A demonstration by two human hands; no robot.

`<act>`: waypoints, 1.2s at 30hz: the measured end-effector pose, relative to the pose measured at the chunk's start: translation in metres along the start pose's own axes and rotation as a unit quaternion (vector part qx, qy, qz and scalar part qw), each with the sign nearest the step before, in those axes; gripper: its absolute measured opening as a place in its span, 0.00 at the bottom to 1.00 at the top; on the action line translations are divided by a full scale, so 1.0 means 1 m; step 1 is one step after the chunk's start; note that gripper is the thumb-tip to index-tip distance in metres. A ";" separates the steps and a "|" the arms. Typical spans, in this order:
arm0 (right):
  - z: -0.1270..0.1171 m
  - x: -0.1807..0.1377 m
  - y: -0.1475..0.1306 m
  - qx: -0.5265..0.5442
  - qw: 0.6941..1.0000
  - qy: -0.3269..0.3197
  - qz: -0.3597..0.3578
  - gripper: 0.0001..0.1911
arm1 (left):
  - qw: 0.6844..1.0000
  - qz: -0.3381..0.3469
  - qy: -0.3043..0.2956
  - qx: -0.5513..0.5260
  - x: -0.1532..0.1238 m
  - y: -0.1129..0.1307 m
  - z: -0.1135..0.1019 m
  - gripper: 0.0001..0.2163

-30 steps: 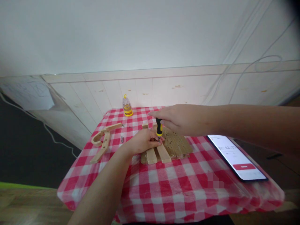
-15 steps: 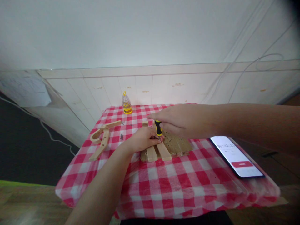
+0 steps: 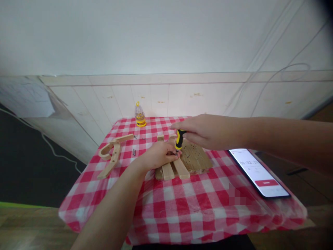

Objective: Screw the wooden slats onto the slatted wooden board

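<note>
Black and yellow, the screwdriver (image 3: 179,140) is standing nearly upright, leaning slightly, with its tip meeting one of two pale wooden strips (image 3: 181,168). From where I'm standing, the person's right hand (image 3: 199,131) is holding the handle's top between thumb and fingers, the fingers stretching almost straight over it. The left hand (image 3: 159,154) is resting on the strips, its fingers curling and leaving little gap to the thumb right beside the driver's tip; whether they are pinching a screw there I cannot tell. Both strips are lying on a speckled brown board (image 3: 196,158).

Off to the left, a curved wooden piece (image 3: 116,156) is lying on the red-checked tablecloth (image 3: 166,208), with some small screws (image 3: 134,152) sitting between it and the left hand. Farther back, a clear, yellow-based case (image 3: 140,118) is standing near the wall. A phone (image 3: 260,173) is glowing at the right.
</note>
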State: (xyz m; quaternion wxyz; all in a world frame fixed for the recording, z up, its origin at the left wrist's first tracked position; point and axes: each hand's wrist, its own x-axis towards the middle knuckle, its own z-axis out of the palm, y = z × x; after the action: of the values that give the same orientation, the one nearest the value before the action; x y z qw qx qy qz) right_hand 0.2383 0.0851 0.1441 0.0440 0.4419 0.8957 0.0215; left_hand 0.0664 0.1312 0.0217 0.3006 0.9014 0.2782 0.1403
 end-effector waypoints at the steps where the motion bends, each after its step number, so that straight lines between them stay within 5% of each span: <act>1: -0.003 0.000 -0.001 -0.027 0.999 -0.016 0.033 0.17 | 1.000 -0.002 -0.002 0.004 0.000 0.001 0.000 0.07; 5: -0.003 0.008 -0.003 -0.070 0.982 0.007 0.176 0.34 | 1.000 -0.001 -0.003 0.007 0.000 0.003 -0.002 0.07; 12: -0.002 0.000 0.005 0.043 0.999 -0.004 0.003 0.18 | 1.000 -0.003 -0.001 0.001 0.000 0.003 -0.002 0.07; 15: -0.006 0.000 0.006 -0.040 0.997 -0.044 0.048 0.20 | 1.000 -0.007 -0.015 0.015 0.000 0.005 -0.003 0.08; 19: -0.003 0.009 0.000 -0.087 0.984 0.025 0.153 0.32 | 1.000 -0.013 -0.023 0.017 0.000 0.007 -0.005 0.07; 22: -0.001 0.010 -0.005 -0.012 0.996 0.058 0.069 0.23 | 1.000 -0.011 -0.023 0.009 0.001 0.007 -0.005 0.07; 25: -0.006 0.004 -0.011 0.002 1.000 -0.001 -0.007 0.16 | 0.999 -0.010 -0.023 0.026 0.001 0.006 -0.004 0.08; 28: -0.009 0.003 -0.013 -0.076 0.994 -0.039 0.070 0.23 | 0.998 -0.005 -0.026 0.052 0.002 0.004 -0.003 0.08; 31: -0.005 0.009 -0.010 -0.088 0.984 0.013 0.151 0.33 | 0.999 0.014 -0.024 0.031 0.002 0.001 -0.002 0.08; 36: -0.005 0.007 -0.003 0.051 0.998 0.032 -0.016 0.20 | 1.000 0.012 -0.019 0.007 0.001 -0.001 -0.001 0.08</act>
State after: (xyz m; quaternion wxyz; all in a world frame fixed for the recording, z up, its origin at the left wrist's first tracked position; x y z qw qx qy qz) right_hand 0.2311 0.0884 0.1483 -0.0074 0.4283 0.9035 -0.0108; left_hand 0.0665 0.1333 0.0224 0.2978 0.9093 0.2628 0.1243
